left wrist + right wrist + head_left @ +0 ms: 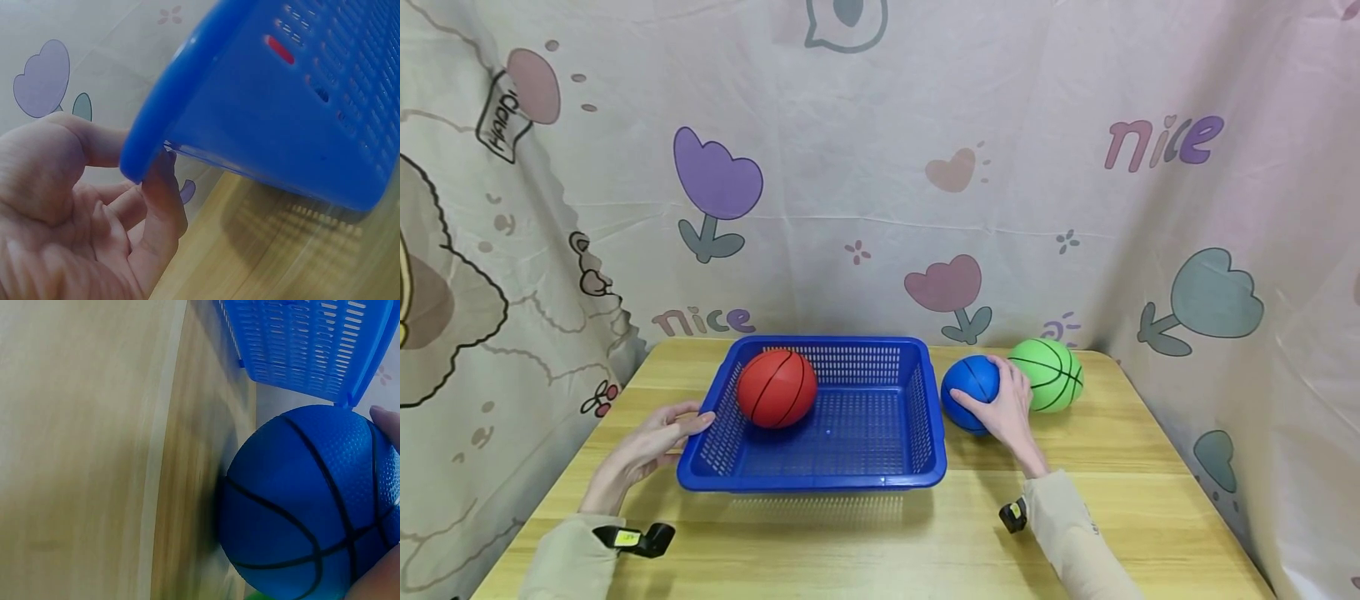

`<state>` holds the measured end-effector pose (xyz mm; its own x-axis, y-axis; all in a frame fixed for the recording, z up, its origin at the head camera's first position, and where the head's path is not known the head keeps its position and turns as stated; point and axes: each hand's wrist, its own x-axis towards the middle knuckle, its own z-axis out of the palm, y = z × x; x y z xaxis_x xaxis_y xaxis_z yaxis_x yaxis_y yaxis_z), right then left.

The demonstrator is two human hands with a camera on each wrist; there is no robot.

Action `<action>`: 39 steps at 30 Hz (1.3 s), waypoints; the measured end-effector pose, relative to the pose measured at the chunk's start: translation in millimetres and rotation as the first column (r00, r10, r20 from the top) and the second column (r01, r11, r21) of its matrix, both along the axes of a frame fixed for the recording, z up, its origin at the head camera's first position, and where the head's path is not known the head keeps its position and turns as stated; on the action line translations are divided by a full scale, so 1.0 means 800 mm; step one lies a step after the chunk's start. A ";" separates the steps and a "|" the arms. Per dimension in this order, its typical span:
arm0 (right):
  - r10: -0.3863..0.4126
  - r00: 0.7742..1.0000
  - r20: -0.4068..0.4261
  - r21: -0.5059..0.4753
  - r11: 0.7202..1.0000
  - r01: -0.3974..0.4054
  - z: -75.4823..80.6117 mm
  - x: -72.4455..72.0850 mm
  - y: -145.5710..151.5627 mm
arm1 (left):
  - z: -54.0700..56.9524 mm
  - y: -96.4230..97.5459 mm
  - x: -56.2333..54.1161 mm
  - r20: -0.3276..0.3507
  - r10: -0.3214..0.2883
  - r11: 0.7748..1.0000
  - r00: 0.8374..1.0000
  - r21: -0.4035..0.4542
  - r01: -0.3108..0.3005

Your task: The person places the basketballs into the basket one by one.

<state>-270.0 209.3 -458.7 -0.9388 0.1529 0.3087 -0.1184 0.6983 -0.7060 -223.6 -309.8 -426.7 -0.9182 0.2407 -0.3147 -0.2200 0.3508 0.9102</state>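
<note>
My left hand (651,437) pinches the left rim of a blue plastic basket (812,482), thumb on top and fingers beneath, as the left wrist view also shows. Inside the basket, toward its back left, lies a red ball (777,388) with black basketball lines. To the right of the basket my right hand (1011,408) grips a blue ball (958,382), thumb and fingers spread over its top and side. In the right wrist view the blue ball (294,500) fills much of the lower right, and only parts of the hand show.
A green ball (1052,375) stands on the table just right of the blue one, partly behind my right hand. The light wooden table (820,550) ends at a printed curtain (850,192) behind and at both sides.
</note>
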 end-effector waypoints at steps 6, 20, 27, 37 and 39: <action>-0.014 1.000 0.007 -0.006 1.000 0.014 0.002 0.000 -0.002 | 0.000 0.000 -0.001 0.002 0.001 1.000 1.000 0.000 -0.001; -0.073 0.997 -0.012 -0.017 0.997 0.073 0.005 0.001 -0.006 | -0.001 -0.002 -0.001 0.005 0.005 1.000 1.000 -0.006 -0.005; -0.080 0.995 -0.056 -0.029 0.996 0.078 0.004 0.004 -0.006 | -0.002 -0.002 -0.001 0.004 0.003 1.000 1.000 -0.004 -0.003; -0.089 0.993 -0.071 -0.051 0.995 0.085 0.006 0.003 -0.006 | -0.001 -0.002 -0.002 0.003 -0.004 1.000 1.000 0.016 0.004; -0.088 0.993 -0.075 -0.055 0.995 0.084 0.008 0.003 -0.006 | -0.001 -0.002 -0.002 0.003 -0.005 1.000 1.000 0.017 0.005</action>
